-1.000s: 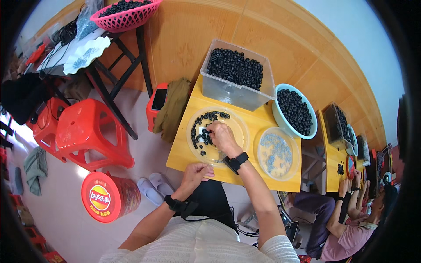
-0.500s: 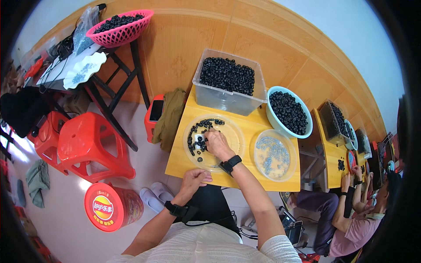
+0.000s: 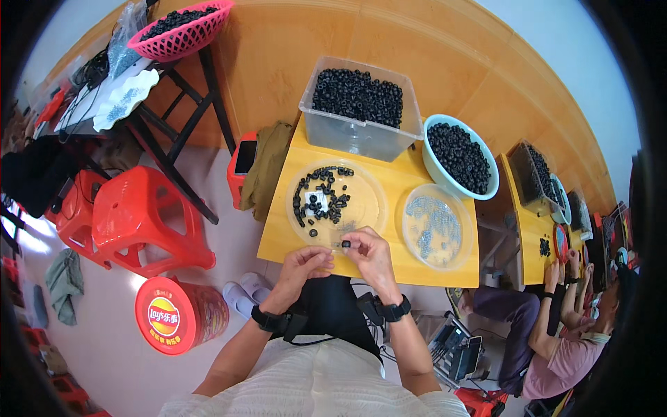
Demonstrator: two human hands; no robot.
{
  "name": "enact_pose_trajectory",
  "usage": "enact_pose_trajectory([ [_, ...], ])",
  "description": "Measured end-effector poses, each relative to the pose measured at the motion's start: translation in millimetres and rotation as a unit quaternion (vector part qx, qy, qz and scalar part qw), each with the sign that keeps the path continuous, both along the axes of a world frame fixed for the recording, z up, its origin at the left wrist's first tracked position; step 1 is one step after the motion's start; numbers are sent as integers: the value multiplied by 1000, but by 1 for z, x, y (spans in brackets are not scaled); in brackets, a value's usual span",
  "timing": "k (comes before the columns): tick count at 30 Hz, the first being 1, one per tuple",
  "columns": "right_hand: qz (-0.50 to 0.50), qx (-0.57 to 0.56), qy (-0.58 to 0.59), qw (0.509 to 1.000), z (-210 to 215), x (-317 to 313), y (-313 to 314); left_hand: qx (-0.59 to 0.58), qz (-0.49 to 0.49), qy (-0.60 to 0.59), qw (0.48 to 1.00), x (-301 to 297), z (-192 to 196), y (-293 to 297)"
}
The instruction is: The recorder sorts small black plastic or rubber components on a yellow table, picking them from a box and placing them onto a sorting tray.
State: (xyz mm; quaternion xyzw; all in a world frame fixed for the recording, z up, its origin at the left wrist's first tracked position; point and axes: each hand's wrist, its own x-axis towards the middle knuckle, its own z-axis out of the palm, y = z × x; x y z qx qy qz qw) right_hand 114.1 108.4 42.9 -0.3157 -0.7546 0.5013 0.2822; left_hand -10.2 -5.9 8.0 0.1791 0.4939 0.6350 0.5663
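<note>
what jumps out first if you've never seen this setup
Heaps of small black rings draw the eye first: a clear plastic bin at the back of the yellow table, a pale blue bowl to its right, and a pink basket on a stand at upper left. At the table's near edge, the left hand and right hand meet, the right pinching one black ring beside a clear tray of scattered rings.
</note>
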Motion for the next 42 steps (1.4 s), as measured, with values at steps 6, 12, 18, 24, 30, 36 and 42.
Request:
enact_pose_trajectory([
  [6,-46,-1,5,999,0,7,-27,79,-12,19,997,10,9,7],
  [12,-21,92,34,995,3,0,-42,74,-16,-2,997,5,-8,2],
  [18,51,68,1,996,-1,3,-29,66,5,-55,996,4,-12,0],
  [24,35,74,-3,997,-1,-6,-15,78,22,-87,993,-3,-18,1],
  [30,-94,248,-105,958,-28,-18,39,52,26,-71,996,-4,-8,-4],
  [36,-49,291,-170,940,-40,-44,49,67,33,-80,994,-4,-12,-6],
  [42,-37,221,-201,954,-44,-51,62,61,40,-79,994,-6,-14,-8],
])
